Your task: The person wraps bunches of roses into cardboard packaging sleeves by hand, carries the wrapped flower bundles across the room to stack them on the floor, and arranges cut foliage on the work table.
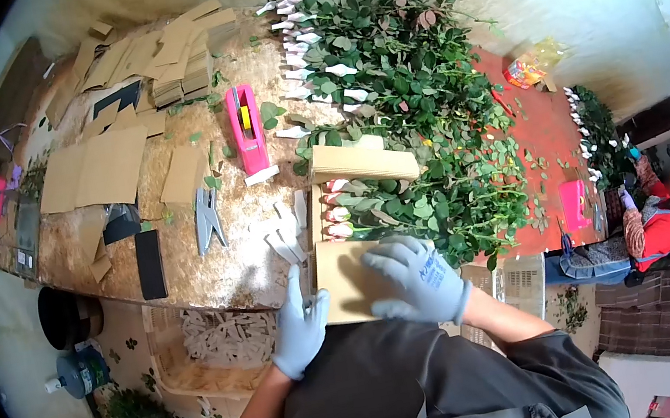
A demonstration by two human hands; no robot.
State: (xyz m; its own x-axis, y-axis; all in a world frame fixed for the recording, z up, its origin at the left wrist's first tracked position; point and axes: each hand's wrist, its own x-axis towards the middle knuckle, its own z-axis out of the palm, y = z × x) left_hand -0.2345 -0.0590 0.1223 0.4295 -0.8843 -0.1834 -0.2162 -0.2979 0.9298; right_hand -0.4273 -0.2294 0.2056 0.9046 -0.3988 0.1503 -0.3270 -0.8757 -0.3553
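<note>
A sheet of brown cardboard (pixel 343 266) lies over the near side of a row of roses (pixel 338 215), whose pink and red heads show at its far edge. Another cardboard flap (pixel 363 162) stands along the far side of these roses. My left hand (pixel 301 325), in a pale blue glove, is open at the sheet's left edge, thumb and fingers apart. Spread over the sheet's right part is my gloved right hand (pixel 420 281), also open. Leafy rose stems (pixel 449 199) stretch to the right. White sleeves (pixel 282 237) lie left of the cardboard.
A pink tape dispenser (pixel 247 131), a grey stapler (pixel 208 221) and cardboard pieces (pixel 109 169) lie on the table. White-sleeved roses (pixel 388 49) line the back. A crate (pixel 167 361) of white sleeves is below. A co-worker (pixel 660 221) stands at the right.
</note>
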